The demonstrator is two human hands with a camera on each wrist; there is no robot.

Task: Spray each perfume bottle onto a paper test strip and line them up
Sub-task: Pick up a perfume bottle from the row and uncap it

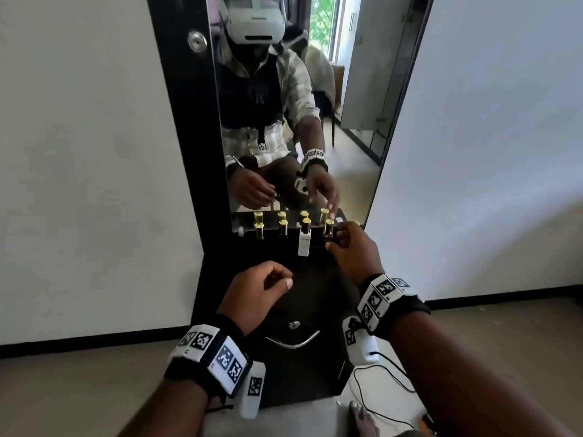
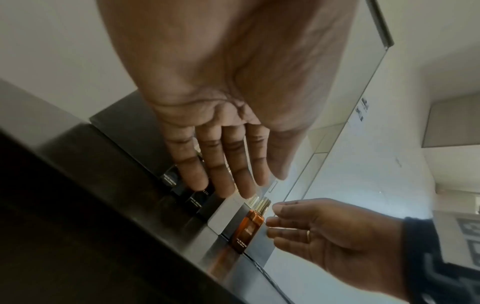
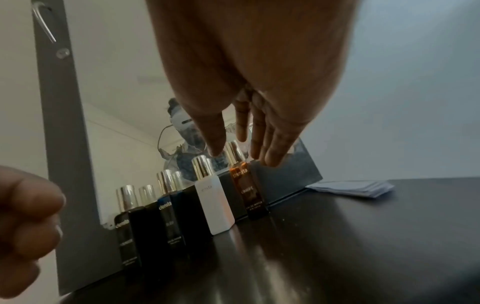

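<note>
My right grip (image 1: 353, 253) is open, fingers (image 2: 283, 211) just beside the amber bottle (image 2: 246, 232) ending the row; left grip (image 1: 258, 291) loosely curled, holding nothing, over open bench (image 3: 363, 246).

White walls (image 1: 79, 152) flank a black-framed mirror (image 1: 356, 171); beige floor (image 1: 504, 326).

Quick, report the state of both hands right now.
Left hand: open, fingers relaxed, holding nothing.
Right hand: open, thumb and fingers either side of the amber bottle at its gold cap, not gripping it.
</note>
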